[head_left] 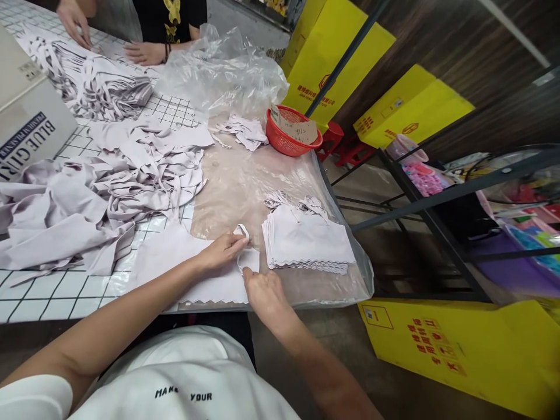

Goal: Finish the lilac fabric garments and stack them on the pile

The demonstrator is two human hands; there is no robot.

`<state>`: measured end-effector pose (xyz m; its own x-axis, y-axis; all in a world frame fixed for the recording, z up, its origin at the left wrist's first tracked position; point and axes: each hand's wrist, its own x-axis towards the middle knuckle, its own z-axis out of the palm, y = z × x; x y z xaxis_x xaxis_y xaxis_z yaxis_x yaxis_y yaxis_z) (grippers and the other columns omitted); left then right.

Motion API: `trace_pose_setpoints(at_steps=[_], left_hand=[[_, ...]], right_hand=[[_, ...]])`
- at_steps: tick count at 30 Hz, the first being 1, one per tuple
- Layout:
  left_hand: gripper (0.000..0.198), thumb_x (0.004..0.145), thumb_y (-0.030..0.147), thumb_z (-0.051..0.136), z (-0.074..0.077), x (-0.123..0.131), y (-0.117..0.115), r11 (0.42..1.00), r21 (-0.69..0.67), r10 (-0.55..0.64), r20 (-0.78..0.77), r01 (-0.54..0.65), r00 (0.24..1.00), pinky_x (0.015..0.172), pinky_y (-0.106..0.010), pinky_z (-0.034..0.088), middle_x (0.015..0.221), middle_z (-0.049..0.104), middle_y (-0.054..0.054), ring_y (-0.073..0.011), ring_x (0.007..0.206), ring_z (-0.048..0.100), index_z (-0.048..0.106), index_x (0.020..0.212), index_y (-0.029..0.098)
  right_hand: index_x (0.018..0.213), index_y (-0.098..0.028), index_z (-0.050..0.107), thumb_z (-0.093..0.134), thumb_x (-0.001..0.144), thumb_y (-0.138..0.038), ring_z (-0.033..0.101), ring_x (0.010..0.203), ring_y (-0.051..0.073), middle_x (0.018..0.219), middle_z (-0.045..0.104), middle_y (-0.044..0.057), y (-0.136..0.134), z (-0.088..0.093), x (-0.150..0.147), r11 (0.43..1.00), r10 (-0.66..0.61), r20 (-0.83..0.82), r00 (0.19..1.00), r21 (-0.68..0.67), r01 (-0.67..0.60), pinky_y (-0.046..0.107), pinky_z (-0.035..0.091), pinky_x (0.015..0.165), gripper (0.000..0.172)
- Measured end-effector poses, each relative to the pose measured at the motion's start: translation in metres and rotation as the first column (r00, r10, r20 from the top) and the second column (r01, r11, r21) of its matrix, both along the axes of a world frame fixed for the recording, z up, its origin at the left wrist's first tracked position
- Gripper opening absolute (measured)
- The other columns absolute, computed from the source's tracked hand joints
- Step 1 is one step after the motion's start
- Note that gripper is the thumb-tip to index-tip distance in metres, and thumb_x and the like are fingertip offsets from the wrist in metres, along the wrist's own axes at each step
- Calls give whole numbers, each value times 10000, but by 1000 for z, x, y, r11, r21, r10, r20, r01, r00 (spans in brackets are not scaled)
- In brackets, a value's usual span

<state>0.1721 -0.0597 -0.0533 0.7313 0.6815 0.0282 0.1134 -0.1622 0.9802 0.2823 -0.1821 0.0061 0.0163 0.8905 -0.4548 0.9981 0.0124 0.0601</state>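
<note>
A flat pale lilac fabric piece (210, 287) with a wavy lower edge lies at the table's front edge. My left hand (224, 249) rests over it, fingers pinched on its narrow strap (242, 231), which loops up past the fingertips. Just to the right, my right hand (268, 294) is closed at the piece's edge, thumb and finger beside a thin twisted cord (240, 266). Farther right sits a neat stack of similar fabric pieces (310, 240), straps bunched at the top. Loose unstacked fabric pieces (65, 204) are heaped to the left.
Clear plastic sheeting (231, 186) covers the table's right end. A red basket (286, 143) holding cardboard stands at the far right edge. Across the table, a person's hands (146, 53) are by a large fabric pile (100, 87). A carton (30, 116), metal rack (420, 204) and yellow boxes (459, 356) surround the table.
</note>
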Motion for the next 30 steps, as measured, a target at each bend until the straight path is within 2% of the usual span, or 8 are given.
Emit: trace_pose_setpoints(at_steps=[2, 4, 7, 10, 13, 17, 25, 30], left_hand=[[437, 872, 557, 590, 3, 2, 1, 968, -247, -25, 57, 39, 998, 801, -329, 508, 884, 754, -95, -226, 848, 663, 760, 852, 155], [429, 740, 558, 755, 5, 3, 4, 909, -413, -5, 96, 45, 995, 717, -304, 510, 844, 761, -105, -194, 740, 656, 765, 799, 133], [374, 638, 450, 876, 9, 5, 6, 796, -605, 130, 111, -37, 985, 667, -277, 513, 803, 761, -97, -151, 662, 649, 766, 769, 117], [274, 660, 294, 891, 17, 7, 8, 652, -753, 250, 107, -85, 962, 691, -270, 548, 824, 764, -101, -139, 666, 678, 763, 801, 97], [145, 738, 171, 833, 26, 10, 8, 549, -828, 342, 96, -115, 935, 701, -275, 579, 806, 761, -108, -143, 664, 697, 752, 811, 76], [22, 830, 85, 722, 33, 16, 10, 470, -865, 433, 54, -174, 900, 663, -233, 587, 790, 756, -100, -142, 677, 717, 738, 823, 72], [31, 847, 91, 703, 34, 25, 24, 458, -859, 520, 49, -230, 853, 689, -228, 594, 825, 746, -97, -143, 720, 718, 719, 835, 67], [125, 791, 190, 780, 27, 18, 24, 574, -786, 405, 26, -232, 914, 681, -244, 557, 829, 750, -99, -131, 698, 683, 725, 819, 81]], right_hand=[[1111, -144, 677, 442, 966, -147, 733, 841, 282, 892, 757, 162, 0, -4, 3, 997, -60, -111, 992, 48, 66, 375, 489, 777, 275], [1152, -163, 658, 533, 960, -274, 717, 846, 249, 905, 750, 122, 3, -8, 11, 986, -118, -367, 923, 67, 153, 353, 494, 788, 255], [1111, -169, 645, 527, 955, -435, 666, 771, 170, 875, 707, 53, 15, -18, 29, 954, -206, -778, 594, -24, 299, 288, 498, 721, 330], [970, -152, 648, 517, 926, -512, 567, 666, 125, 780, 630, 8, 32, -30, 41, 928, -245, -912, 328, -123, 351, 249, 454, 626, 385], [894, -146, 658, 629, 842, -515, 515, 657, 117, 733, 599, -13, 47, -40, 41, 935, -228, -938, 259, -137, 329, 239, 411, 617, 374], [811, -137, 684, 668, 813, -468, 532, 687, 131, 760, 650, 17, 52, -50, 34, 954, -210, -942, 263, -138, 268, 255, 405, 652, 332], [699, -171, 626, 699, 758, -485, 479, 656, 118, 694, 562, -23, 41, -51, 34, 945, -231, -946, 228, -163, 282, 250, 368, 632, 328], [730, -178, 591, 705, 731, -513, 432, 603, 95, 667, 513, -42, 43, -50, 36, 891, -273, -959, 75, -222, 397, 235, 341, 584, 354]])
